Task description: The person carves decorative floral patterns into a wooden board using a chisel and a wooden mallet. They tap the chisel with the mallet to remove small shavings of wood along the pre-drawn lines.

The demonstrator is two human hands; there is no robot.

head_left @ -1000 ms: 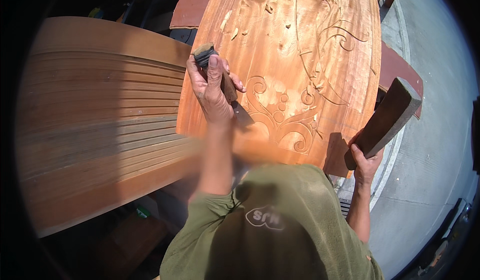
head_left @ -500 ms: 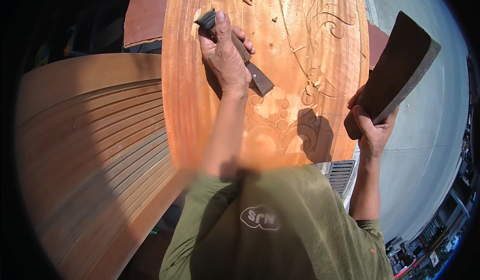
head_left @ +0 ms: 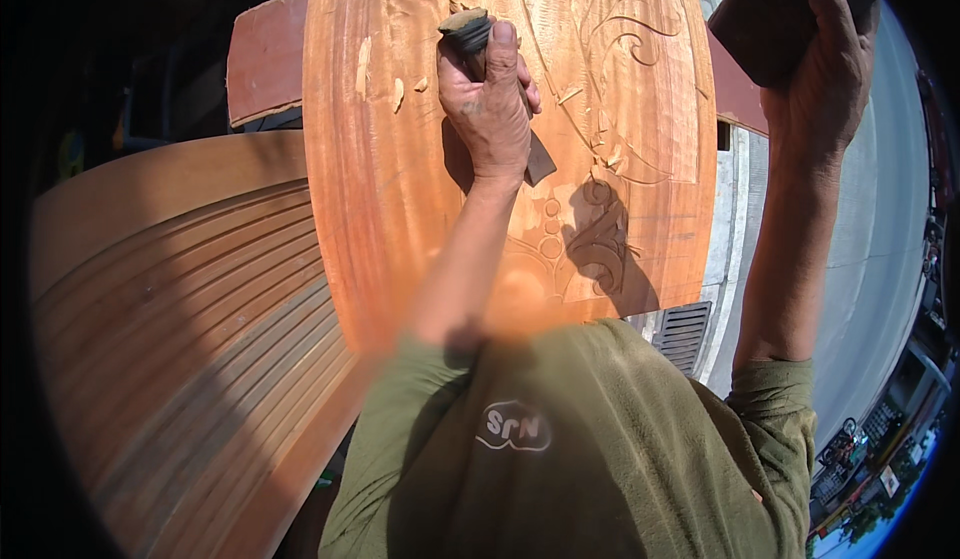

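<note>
The chisel is at the upper centre of the frame, its flat metal blade point(head_left: 539, 162) showing below the left hand point(head_left: 487, 109) and its dark-wrapped handle end point(head_left: 468, 35) showing above it. Its long axis slants from upper left to lower right, the cutting end pointing toward the lower right; whether the edge touches the wood cannot be told. The left hand's fingers are curled closed around the handle, with the thumb laid up along it. This hand is the one at the chisel; the right hand point(head_left: 830, 64) is well apart from it, at the upper right of the frame, its fingers wrapped around a dark wooden block point(head_left: 762, 21). The block lies to the right of the chisel's wrapped end and somewhat above it in the frame; its far part fades into the dark rim, so its full length cannot be told.

Under the chisel spreads a broad reddish-brown wooden panel point(head_left: 390, 194). Carved scrollwork point(head_left: 550, 246) runs just below the blade, partly covered by a shadow. Pale shavings point(head_left: 363, 67) lie on the panel, left of the left hand.

Farther out, a ribbed wooden piece point(head_left: 190, 289) fills the left of the frame, and a reddish board point(head_left: 265, 59) shows at upper left. On the right are a floor grate point(head_left: 683, 337) and grey paving point(head_left: 885, 219).
</note>
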